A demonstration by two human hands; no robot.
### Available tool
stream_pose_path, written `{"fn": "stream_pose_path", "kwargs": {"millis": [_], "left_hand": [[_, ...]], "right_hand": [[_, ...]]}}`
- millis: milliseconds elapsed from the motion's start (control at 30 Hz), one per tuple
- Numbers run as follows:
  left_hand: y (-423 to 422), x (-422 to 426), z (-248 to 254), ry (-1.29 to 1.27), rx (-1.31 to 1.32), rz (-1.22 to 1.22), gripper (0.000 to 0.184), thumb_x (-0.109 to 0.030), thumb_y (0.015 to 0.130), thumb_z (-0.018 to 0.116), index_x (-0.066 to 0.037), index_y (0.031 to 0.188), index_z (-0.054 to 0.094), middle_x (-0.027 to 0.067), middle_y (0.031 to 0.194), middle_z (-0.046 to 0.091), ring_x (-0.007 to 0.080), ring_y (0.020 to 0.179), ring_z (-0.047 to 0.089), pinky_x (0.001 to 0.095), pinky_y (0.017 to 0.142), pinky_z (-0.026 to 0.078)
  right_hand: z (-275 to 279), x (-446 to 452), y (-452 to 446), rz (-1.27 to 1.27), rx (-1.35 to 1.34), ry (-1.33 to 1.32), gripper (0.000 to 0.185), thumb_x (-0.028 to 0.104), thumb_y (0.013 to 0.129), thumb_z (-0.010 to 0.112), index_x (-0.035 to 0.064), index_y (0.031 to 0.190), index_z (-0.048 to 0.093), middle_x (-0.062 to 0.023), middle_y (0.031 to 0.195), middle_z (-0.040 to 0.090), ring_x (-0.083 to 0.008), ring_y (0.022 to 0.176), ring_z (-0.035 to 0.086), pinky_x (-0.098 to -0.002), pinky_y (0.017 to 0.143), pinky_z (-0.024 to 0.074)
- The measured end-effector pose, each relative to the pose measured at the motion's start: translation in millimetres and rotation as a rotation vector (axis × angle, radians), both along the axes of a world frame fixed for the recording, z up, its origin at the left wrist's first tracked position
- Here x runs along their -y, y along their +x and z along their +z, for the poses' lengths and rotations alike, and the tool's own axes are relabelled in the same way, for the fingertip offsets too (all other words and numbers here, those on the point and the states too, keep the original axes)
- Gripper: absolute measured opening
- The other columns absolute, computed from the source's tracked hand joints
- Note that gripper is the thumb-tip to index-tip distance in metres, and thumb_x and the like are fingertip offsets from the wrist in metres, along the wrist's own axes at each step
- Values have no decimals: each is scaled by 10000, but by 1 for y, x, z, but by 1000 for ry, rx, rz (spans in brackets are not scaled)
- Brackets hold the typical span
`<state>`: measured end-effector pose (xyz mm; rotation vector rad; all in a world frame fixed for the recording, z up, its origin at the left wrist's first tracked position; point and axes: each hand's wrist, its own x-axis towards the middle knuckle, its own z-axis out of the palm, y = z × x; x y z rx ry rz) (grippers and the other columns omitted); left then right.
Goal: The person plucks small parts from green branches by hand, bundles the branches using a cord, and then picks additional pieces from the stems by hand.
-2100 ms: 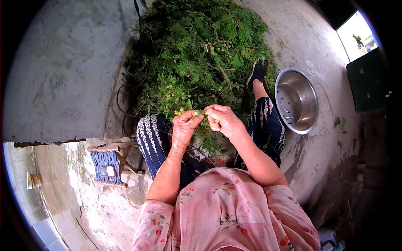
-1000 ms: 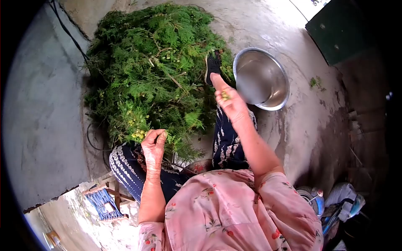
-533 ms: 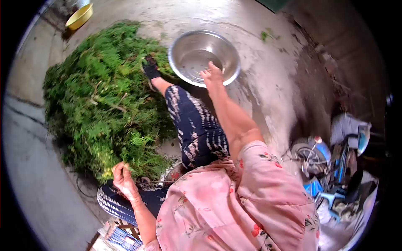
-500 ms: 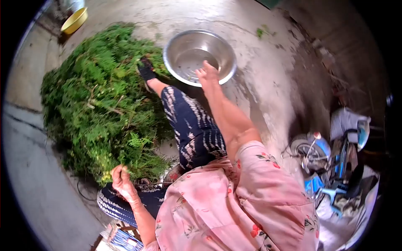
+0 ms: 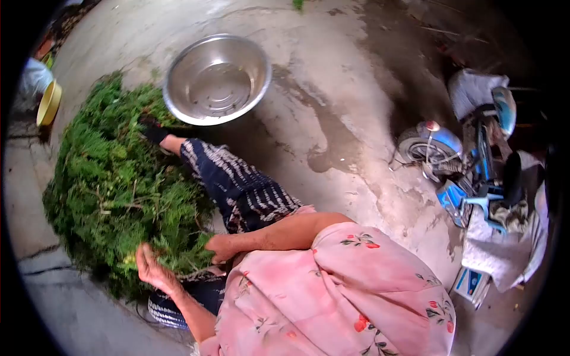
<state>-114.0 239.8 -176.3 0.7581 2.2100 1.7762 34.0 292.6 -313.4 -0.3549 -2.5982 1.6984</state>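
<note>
A large heap of leafy green branches [image 5: 122, 184] lies on the floor at the left, feathery and partly woody. My left hand [image 5: 154, 272] is at the heap's near edge, fingers pressed together on a leafy green branch [image 5: 181, 258]. Close to its right, my right hand [image 5: 222, 248] is curled against the same foliage, its fingertips partly hidden by leaves. Beyond the heap stands a wide metal basin [image 5: 218, 111] with some water and small dark bits in the bottom; neither hand touches it.
My outstretched leg in dark patterned trousers [image 5: 234, 178] runs between heap and basin. Wet patches mark the concrete floor [image 5: 332, 142]. A small blue wheeled vehicle [image 5: 436, 145] and white sacks [image 5: 484, 243] are at the right. A yellow tub [image 5: 50, 104] stands far left.
My right hand has come back from over the basin to the foliage beside my left hand. The view has turned, so the basin and heap appear farther left.
</note>
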Motion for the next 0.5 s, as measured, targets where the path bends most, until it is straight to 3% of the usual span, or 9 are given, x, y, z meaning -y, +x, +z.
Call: {"fn": "stream_pose_path", "kwargs": {"millis": [33, 100, 333, 367, 433, 500], "left_hand": [[-1, -5, -2, 32, 96, -9, 190, -67, 836, 572, 34, 993, 601, 82, 894, 604, 134, 704, 536, 263, 605, 474], [-3, -18, -5, 13, 17, 4, 171, -29, 825, 573, 38, 980, 602, 69, 876, 601, 123, 697, 535, 243, 623, 466], [-8, -26, 17, 94, -8, 42, 179, -13, 800, 605, 39, 971, 610, 49, 923, 601, 105, 762, 544, 225, 663, 469], [-20, -16, 5, 83, -57, 33, 240, -7, 804, 597, 44, 1038, 582, 60, 989, 589, 111, 787, 550, 230, 668, 469], [-19, -9, 19, 259, 52, 35, 349, -38, 826, 579, 38, 1158, 501, 74, 1071, 561, 114, 793, 556, 226, 671, 458], [-19, 10, 37, 261, 7, 122, 438, -94, 852, 561, 27, 1245, 412, 84, 1128, 532, 117, 783, 560, 223, 674, 450]], "right_hand": [[-5, 10, 1, 165, 83, -52, 393, 371, 644, 621, 6, 790, 622, -220, 778, 605, -363, 775, 591, -426, 679, 475], [43, 0, 17, 134, 196, -191, 391, 361, 646, 633, 15, 825, 612, -214, 832, 610, -362, 808, 589, -424, 692, 475], [26, 25, 1, 126, 248, 4, 264, 226, 703, 615, 64, 909, 585, -202, 817, 604, -360, 814, 585, -450, 687, 463], [32, 21, -3, 99, 219, 0, 238, 205, 719, 602, 62, 908, 586, -205, 817, 602, -365, 805, 582, -451, 684, 461], [31, 19, -11, 68, 136, -59, 197, 175, 751, 577, 63, 912, 591, -203, 805, 602, -378, 783, 575, -451, 684, 454], [38, 15, -17, 85, 27, -118, 178, 181, 767, 578, 51, 889, 591, -190, 791, 604, -386, 759, 569, -444, 664, 441]]}}
